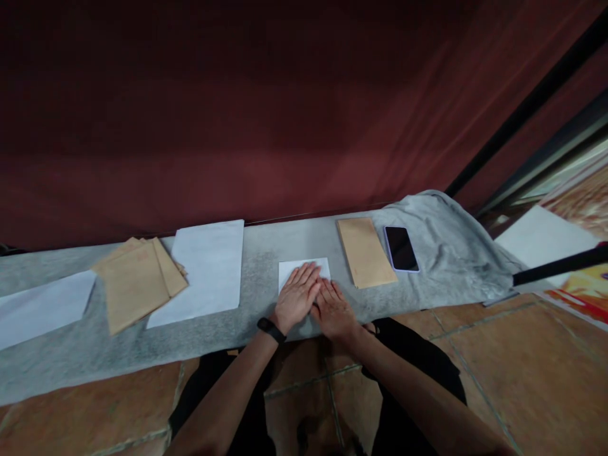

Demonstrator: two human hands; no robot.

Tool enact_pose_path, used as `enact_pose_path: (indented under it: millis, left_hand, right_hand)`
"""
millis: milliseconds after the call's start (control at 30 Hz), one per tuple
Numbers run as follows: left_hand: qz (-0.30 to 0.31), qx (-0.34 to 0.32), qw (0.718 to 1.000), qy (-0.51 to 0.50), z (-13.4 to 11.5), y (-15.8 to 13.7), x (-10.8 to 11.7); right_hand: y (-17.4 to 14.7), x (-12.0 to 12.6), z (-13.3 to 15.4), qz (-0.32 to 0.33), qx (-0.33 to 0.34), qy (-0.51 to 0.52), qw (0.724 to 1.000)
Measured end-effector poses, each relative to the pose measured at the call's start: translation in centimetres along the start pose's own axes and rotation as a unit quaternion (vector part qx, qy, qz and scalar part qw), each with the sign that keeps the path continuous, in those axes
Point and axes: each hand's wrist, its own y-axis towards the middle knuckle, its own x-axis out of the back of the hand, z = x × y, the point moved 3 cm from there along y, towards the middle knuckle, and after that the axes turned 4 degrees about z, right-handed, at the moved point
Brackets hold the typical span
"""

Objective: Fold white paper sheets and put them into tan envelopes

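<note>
Small white sheet (286, 271): lying flat on the grey cloth (266, 244), near the middle of the long surface; its far edge and left part are showing, while the hands are covering much of the rest.
Left hand (297, 292): resting palm down on the small white sheet, fingers straight and close together, slanting toward the far right; I am seeing no grip.
Right hand (334, 308): lying flat at the sheet's near right part, fingers extended and pointing far left, meeting the left hand at the thumb side; whether anything is lying hidden under the palms, I cannot tell.
Wristband (272, 329): circling the left wrist, black.
Brown envelope stack (367, 252): lying to the right of the hands, apart from them, slightly angled.
Phone (401, 248): lying face up just right of that stack, its screen showing dark.
Large white paper (209, 263): lying left of the hands, well apart from them.
Fanned brown envelopes (135, 275): overlapping the left side of the large paper, spreading unevenly.
Far-left white paper (45, 307): lying just left of the fan, running out of sight.
Dark red curtain (285, 126): hanging along the far side.
Tiled floor (546, 361): showing on the near side and at right.
</note>
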Motion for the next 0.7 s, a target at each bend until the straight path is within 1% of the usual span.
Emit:
enact_pose_path:
  millis: [67,167,300,367,533,633,700]
  left_hand:
    - [0.005,0.014,1.000,0.004,-0.1,0.1,-0.3]
    - [0.013,0.019,1.000,0.009,-0.1,0.2,-0.5]
    - [0.027,0.011,1.000,0.010,0.1,-0.3,-0.4]
    - [0.030,0.019,0.999,0.017,0.2,-0.7,-0.5]
    - [0.040,0.065,0.996,0.047,0.9,-2.4,-0.6]
    - [0.060,0.092,0.992,0.055,1.9,-3.7,-0.3]
    - [0.063,0.123,0.989,0.061,2.5,-4.6,0.0]
  right_hand:
    - [-0.1,-0.3,0.1,-0.015,0.002,-0.004,1.000]
    - [-0.2,-0.1,-0.1,-0.023,0.003,-0.002,1.000]
    - [-0.5,0.7,-0.5,-0.005,0.011,0.002,1.000]
    - [-0.7,1.0,-0.7,0.003,0.013,0.004,1.000]
    - [-1.3,1.3,-1.5,0.005,-0.001,0.007,1.000]
    - [-1.8,1.3,-1.9,-0.012,-0.012,0.009,1.000]
    - [-1.9,1.3,-2.0,-0.025,-0.027,0.009,0.999]
